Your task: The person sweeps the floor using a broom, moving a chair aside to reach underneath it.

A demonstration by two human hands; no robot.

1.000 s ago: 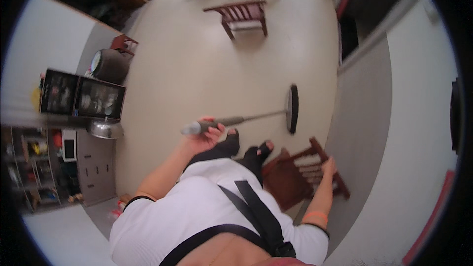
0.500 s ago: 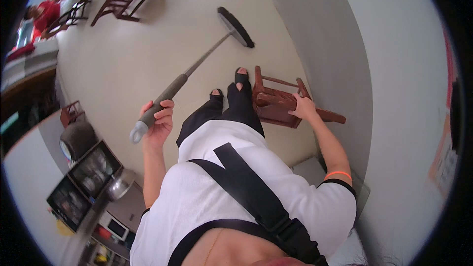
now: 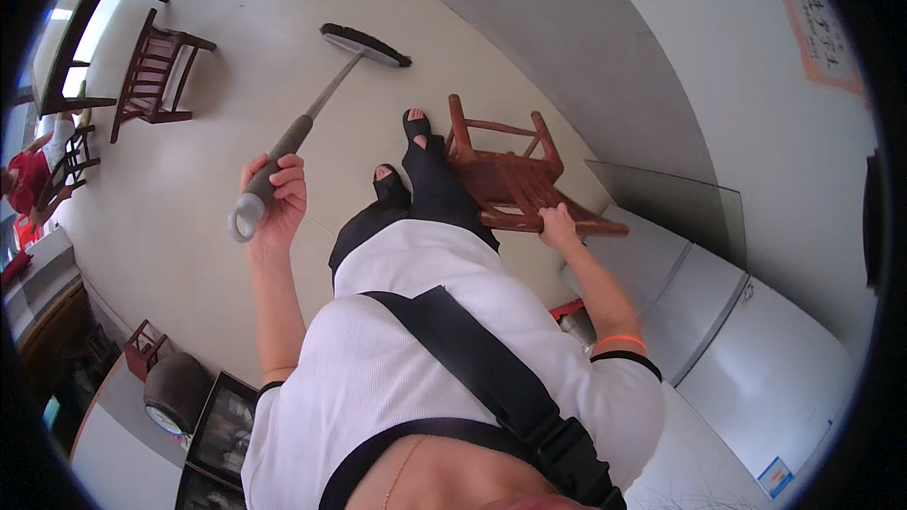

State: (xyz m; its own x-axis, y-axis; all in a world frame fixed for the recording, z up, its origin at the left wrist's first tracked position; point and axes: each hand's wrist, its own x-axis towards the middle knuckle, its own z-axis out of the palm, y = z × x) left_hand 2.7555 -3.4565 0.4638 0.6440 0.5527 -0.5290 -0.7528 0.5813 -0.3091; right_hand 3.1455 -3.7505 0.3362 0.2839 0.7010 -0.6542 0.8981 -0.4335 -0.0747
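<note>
The left hand (image 3: 276, 198) is wrapped tight around the grey grip of a long-handled broom (image 3: 316, 109), whose slim metal shaft slants away across the floor to a flat, dark-bristled head (image 3: 367, 43) lying on the tiles well ahead of the person's feet. The right hand (image 3: 557, 225) is clamped on the edge of a small wooden chair (image 3: 515, 179), reddish-brown, with slatted rungs and turned posts; it is tipped over, its seat edge toward the person, just beside their sandalled right foot (image 3: 416, 125). Nothing sits on the chair. The floor (image 3: 217, 170) is pale, smooth and faintly glossy, meeting a grey-painted band along the base of a white wall (image 3: 661, 47). To the right stands a low metal cabinet (image 3: 718, 321) with a flat grey top, and a sheet of clear glass (image 3: 661, 203) leans behind the chair. Farther off at upper left a second dark wooden chair (image 3: 151, 71) stands upright near a table leg (image 3: 80, 28), and at the far left edge another person in a red top (image 3: 33, 175) is partly in view. At lower left there is a small red stool (image 3: 142, 349), a round dark pot (image 3: 175, 387) and a black glass-fronted cabinet (image 3: 222, 434); what it holds I cannot make out. The person wears a white top crossed by a black strap (image 3: 472, 368).
</note>
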